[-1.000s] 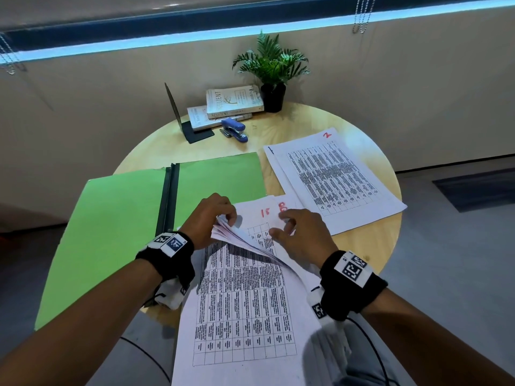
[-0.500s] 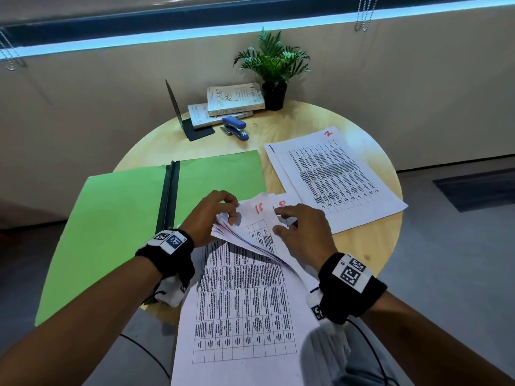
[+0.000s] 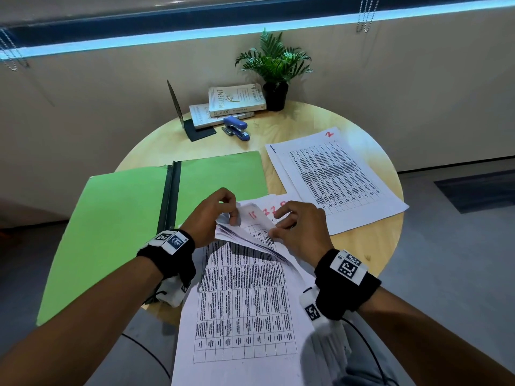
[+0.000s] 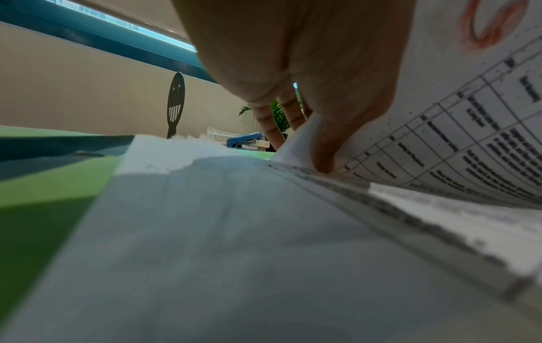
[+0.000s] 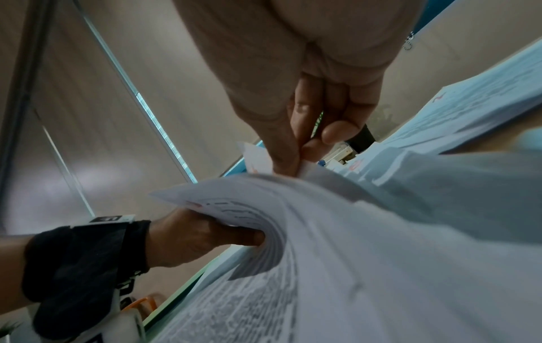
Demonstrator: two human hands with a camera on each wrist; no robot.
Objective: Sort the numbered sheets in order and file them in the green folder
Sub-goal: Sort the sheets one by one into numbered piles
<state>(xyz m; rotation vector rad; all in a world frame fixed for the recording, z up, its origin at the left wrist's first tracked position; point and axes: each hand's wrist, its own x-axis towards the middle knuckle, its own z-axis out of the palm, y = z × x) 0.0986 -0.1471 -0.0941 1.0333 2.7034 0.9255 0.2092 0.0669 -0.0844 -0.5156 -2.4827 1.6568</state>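
Your left hand (image 3: 209,215) pinches the fanned stack (image 3: 245,274) corner just right of the open folder (image 3: 117,218), right hand (image 3: 295,232) pinches top sheets; paper's thin, floppy, slippery, so grip corners, don't crease.

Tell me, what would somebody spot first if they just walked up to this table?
Probably the two hands, left hand and right hand, near the table's front edge, flipping up the corners of a stack of printed sheets with red numbers. Next the big green folder lying open on the left. A sheet marked 2 lies at the right, with a potted plant at the back.
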